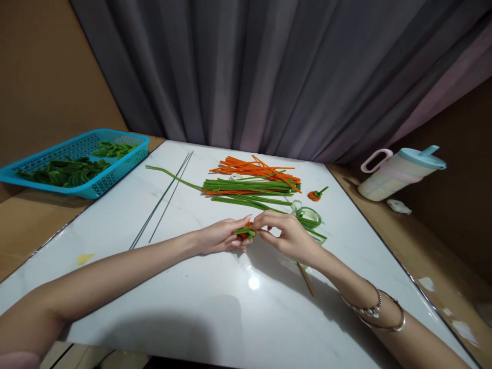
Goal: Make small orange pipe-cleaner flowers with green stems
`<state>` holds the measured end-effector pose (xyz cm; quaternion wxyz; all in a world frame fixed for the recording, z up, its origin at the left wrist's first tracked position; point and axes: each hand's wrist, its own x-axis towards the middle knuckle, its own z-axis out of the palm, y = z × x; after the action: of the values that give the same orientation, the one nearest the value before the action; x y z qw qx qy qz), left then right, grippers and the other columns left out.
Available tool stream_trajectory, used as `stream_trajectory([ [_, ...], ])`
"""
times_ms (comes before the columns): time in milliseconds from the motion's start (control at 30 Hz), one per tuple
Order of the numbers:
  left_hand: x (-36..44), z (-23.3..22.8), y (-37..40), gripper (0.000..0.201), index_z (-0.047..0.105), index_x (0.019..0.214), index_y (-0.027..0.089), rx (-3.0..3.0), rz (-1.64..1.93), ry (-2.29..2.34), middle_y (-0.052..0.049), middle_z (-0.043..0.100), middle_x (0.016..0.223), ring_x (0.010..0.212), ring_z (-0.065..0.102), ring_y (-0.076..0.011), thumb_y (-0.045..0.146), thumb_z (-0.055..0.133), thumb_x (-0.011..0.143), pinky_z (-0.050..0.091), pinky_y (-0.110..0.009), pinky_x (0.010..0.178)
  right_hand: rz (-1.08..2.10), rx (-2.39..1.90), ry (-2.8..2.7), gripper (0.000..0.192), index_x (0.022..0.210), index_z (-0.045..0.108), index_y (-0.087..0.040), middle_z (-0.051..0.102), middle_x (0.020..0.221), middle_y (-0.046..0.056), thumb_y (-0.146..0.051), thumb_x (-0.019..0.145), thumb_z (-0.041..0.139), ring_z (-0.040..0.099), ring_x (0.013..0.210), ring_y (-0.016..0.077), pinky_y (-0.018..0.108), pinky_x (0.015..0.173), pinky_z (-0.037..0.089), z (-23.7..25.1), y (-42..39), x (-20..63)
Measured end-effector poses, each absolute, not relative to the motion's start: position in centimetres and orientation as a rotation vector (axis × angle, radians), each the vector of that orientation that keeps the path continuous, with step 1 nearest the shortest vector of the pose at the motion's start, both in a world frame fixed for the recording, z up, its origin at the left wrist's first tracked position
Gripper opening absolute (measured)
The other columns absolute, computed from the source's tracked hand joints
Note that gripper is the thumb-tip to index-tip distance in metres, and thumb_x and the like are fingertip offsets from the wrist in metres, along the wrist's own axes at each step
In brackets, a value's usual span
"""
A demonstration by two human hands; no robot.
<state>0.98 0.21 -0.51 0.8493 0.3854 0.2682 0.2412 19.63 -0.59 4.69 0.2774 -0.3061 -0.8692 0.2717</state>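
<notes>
Your left hand [225, 236] grips a small orange-and-green chenille piece [248, 233] between thumb and fingers, above the middle of the table. Your right hand [284, 233] has its thumb and forefinger at the right edge of it — whether they pinch it you cannot tell. Its body is partly hidden by your fingers; the green strip on it runs roughly left to right, one tip pointing left. Beneath spreads the white table [230, 292], with a blue basket [126, 166] of looped green pieces [65, 171] off to the left. Beyond your hands lie green chenille stems [249, 187] — your right hand blocks some — with orange chenille stems [246, 165] behind. A pastel tumbler [395, 177] leans in view at far right. Smallest, a second orange piece [314, 196] sits nearer, its green stalk pointing up and right.
</notes>
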Motion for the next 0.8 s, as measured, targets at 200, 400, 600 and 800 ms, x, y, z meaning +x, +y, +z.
stream_trajectory([
  [200, 0.52, -0.21, 0.29, 0.022, 0.059, 0.080, 0.010, 0.710, 0.454, 0.482, 0.004, 0.046, 0.064, 0.046, 0.030, -0.0028, 0.032, 0.063, 0.082, 0.039, -0.025, 0.064, 0.708, -0.863, -2.351, 0.020, 0.080, 0.064, -0.015, 0.065, 0.084, 0.005, -0.004, 0.079, 0.048, 0.059, 0.075, 0.0133, 0.024, 0.064, 0.045, 4.86, -0.71, 19.62],
  [400, 0.32, 0.07, 0.27, 0.015, 0.061, 0.077, 0.007, 0.783, 0.484, 0.456, 0.000, 0.050, 0.069, 0.048, 0.031, -0.0040, 0.022, 0.065, 0.077, 0.040, -0.027, 0.066, 0.732, -0.936, -2.286, 0.019, 0.079, 0.065, -0.015, 0.066, 0.083, 0.005, -0.003, 0.077, 0.051, 0.060, 0.073, 0.0130, 0.024, 0.062, 0.045, 4.87, -0.58, 19.80],
  [600, 0.36, 0.04, 0.22, 0.012, 0.061, 0.082, 0.010, 0.875, 0.494, 0.473, 0.003, 0.046, 0.065, 0.048, 0.028, -0.0042, 0.021, 0.065, 0.078, 0.040, -0.026, 0.067, 0.823, -1.016, -2.234, 0.019, 0.081, 0.067, -0.016, 0.066, 0.085, 0.004, -0.004, 0.078, 0.053, 0.060, 0.073, 0.0127, 0.023, 0.059, 0.045, 5.00, -0.64, 19.75],
  [800, 0.30, 0.15, 0.25, 0.011, 0.058, 0.082, 0.009, 0.750, 0.512, 0.425, 0.006, 0.039, 0.060, 0.046, 0.028, -0.0031, 0.017, 0.064, 0.079, 0.040, -0.025, 0.068, 0.706, -0.887, -2.318, 0.018, 0.090, 0.063, -0.016, 0.064, 0.090, 0.006, -0.007, 0.082, 0.050, 0.060, 0.080, 0.0147, 0.026, 0.063, 0.049, 4.99, -0.30, 20.21],
])
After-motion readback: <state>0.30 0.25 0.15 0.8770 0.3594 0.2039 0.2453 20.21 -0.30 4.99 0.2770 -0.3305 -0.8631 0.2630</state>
